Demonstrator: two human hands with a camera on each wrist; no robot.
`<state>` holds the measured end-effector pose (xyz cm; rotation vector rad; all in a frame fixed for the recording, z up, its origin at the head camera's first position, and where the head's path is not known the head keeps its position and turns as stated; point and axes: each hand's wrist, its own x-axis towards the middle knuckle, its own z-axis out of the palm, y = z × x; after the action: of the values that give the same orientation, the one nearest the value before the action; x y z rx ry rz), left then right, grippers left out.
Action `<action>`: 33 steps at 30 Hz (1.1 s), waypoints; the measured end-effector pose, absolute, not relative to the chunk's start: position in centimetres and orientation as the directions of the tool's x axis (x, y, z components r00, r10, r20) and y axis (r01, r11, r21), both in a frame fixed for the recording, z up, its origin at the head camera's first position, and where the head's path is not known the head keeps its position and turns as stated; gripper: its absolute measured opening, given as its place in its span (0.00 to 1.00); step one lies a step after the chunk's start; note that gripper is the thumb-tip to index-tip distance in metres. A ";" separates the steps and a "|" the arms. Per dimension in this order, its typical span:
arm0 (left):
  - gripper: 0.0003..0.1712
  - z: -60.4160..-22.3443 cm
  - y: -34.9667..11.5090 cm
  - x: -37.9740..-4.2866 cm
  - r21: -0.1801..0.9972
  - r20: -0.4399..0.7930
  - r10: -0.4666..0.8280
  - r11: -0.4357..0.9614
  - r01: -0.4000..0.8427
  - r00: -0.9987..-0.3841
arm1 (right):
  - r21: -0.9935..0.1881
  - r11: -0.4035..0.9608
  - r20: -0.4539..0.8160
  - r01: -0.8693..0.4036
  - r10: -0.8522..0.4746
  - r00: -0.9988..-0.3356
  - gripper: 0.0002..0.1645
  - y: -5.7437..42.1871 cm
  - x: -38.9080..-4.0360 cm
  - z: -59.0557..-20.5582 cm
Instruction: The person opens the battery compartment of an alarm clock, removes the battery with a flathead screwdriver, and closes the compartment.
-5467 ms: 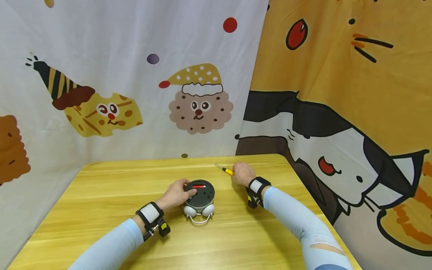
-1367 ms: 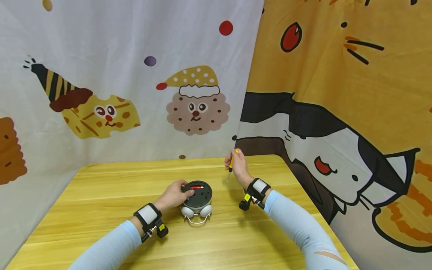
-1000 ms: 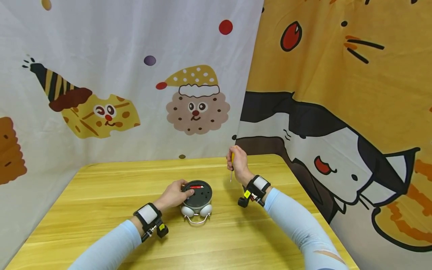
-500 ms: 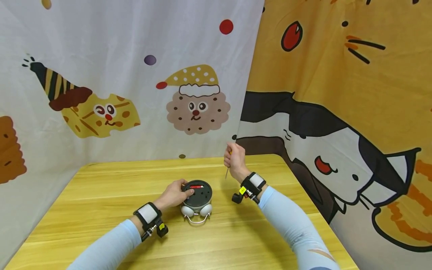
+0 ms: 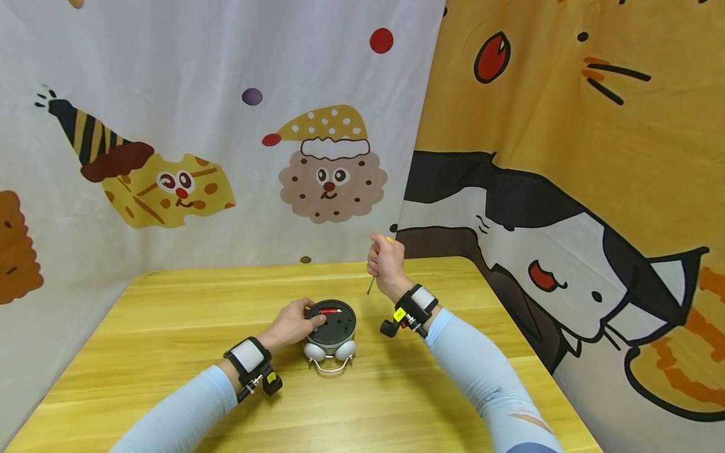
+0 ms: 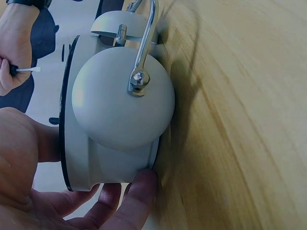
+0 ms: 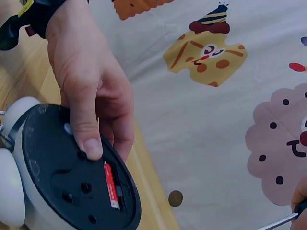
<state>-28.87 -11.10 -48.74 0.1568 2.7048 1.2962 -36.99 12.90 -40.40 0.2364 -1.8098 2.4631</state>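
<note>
A white twin-bell alarm clock (image 5: 338, 331) lies on its face with its black back up. A red battery (image 7: 111, 186) shows in the uncovered slot of that back. My left hand (image 5: 290, 325) grips the clock's left side, thumb on the back and fingers round the wall, reaching near the tabletop in the left wrist view. Up and to the right of the clock, my right hand (image 5: 387, 263) holds a screwdriver (image 5: 370, 286) in curled fingers, its metal shaft pointing down and clear of the clock. Most of its handle is hidden; a yellow end shows on top.
The wooden table (image 5: 226, 302) carries the clock. A white printed curtain (image 5: 198, 75) hangs behind its far edge, and an orange cat-print curtain (image 5: 544, 113) runs along the right side. Camera bands sit on both wrists.
The screwdriver has swung from pointing away to the left to pointing down in my right hand. That hand has since drifted left, nearer the clock. My left hand and the clock stay put.
</note>
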 end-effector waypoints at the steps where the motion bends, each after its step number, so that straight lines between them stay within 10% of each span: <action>1: 0.26 -48.6 -11.1 -28.8 0.781 -0.079 0.154 0.623 0.035 -0.985 | -0.942 -0.300 0.169 -0.154 -0.025 -0.985 0.37 12.8 -37.0 -40.3; 18: 0.34 -52.1 -12.2 -31.0 0.770 0.015 0.232 0.618 0.159 -0.973 | -0.935 -0.331 0.119 -0.125 0.039 -0.992 0.33 10.9 -36.1 -41.0; 33: 0.27 -48.7 -10.9 -28.7 0.794 -0.086 0.146 0.608 0.021 -0.985 | -0.920 -0.364 0.110 -0.142 0.107 -0.988 0.33 9.1 -35.1 -42.7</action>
<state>-28.67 -10.90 -48.69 0.1407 2.6875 1.3233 -35.12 9.14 -42.66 0.0462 -1.6758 2.4765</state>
